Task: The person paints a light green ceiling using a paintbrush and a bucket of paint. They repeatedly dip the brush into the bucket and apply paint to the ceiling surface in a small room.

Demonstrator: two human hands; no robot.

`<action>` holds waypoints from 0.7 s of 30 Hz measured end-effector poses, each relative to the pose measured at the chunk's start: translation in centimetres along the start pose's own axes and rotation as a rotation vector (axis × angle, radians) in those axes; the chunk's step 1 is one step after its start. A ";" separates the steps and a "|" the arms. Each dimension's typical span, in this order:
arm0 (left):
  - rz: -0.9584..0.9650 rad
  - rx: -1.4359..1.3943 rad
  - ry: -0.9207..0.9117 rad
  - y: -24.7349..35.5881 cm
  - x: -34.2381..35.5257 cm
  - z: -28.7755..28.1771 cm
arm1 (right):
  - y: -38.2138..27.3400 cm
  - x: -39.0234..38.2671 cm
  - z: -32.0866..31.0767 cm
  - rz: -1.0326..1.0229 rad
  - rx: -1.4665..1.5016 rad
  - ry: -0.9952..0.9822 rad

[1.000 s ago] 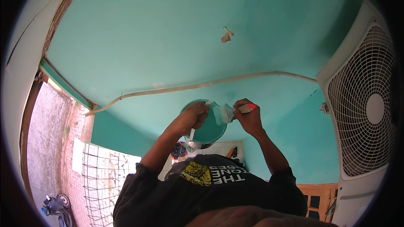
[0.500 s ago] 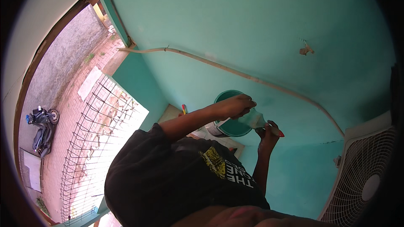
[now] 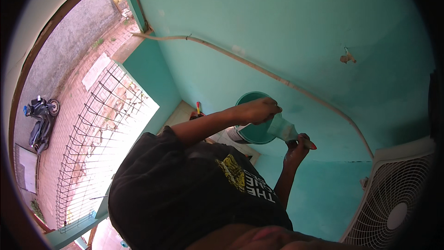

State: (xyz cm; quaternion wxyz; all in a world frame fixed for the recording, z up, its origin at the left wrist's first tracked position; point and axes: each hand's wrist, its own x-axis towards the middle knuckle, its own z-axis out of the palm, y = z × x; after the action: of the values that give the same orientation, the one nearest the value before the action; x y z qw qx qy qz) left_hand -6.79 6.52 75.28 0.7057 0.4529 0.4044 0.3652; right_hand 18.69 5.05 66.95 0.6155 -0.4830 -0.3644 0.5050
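My left hand point(image 3: 260, 111) is closed on the handle of a bucket point(image 3: 255, 136) of teal paint, its fingers curled above the rim. My right hand point(image 3: 297, 145) grips the red-tipped handle of a wide paintbrush point(image 3: 282, 126) to the right of it. The paint-coated bristles are over the bucket's right side, close under my left fingers; whether they touch the rim I cannot tell.
A teal wall point(image 3: 268, 23) carries a long pipe point(image 3: 248, 61). An outdoor air-conditioner unit point(image 3: 388, 194) stands at lower right. Left are a wire mesh railing point(image 3: 99, 134), a paved lane and a parked scooter point(image 3: 40, 120). A red-and-yellow tool point(image 3: 198, 108) lies beyond my left arm.
Since a second ago the view has swung round, bringing more of the lane and scooter in. My hands stay at the bucket, now right of the picture's middle, with the brush more tilted in the picture.
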 end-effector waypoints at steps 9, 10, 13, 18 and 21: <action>0.066 0.084 0.026 0.0 -0.7 0.6 | 1.1 -1.8 0.6 0.112 -0.081 0.007; 0.026 0.046 0.013 -0.3 -0.5 0.3 | 1.3 -2.0 0.5 0.131 -0.078 -0.018; -0.008 0.037 -0.005 -0.3 -0.6 0.1 | 1.9 -1.8 0.0 0.064 -0.055 -0.020; 0.231 0.262 0.058 -1.4 -0.6 0.0 | 1.9 -1.4 -1.6 -0.189 -0.216 -0.046; 0.327 0.363 0.092 -2.1 -0.3 -0.1 | 2.8 -1.3 -2.3 -0.393 -0.478 -0.123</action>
State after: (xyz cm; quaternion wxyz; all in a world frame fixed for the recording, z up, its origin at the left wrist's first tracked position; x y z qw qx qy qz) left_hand -6.70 5.55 73.33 0.5249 0.6147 0.4164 0.4161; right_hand 19.81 3.37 63.73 0.5470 -0.5031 -0.5956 0.3047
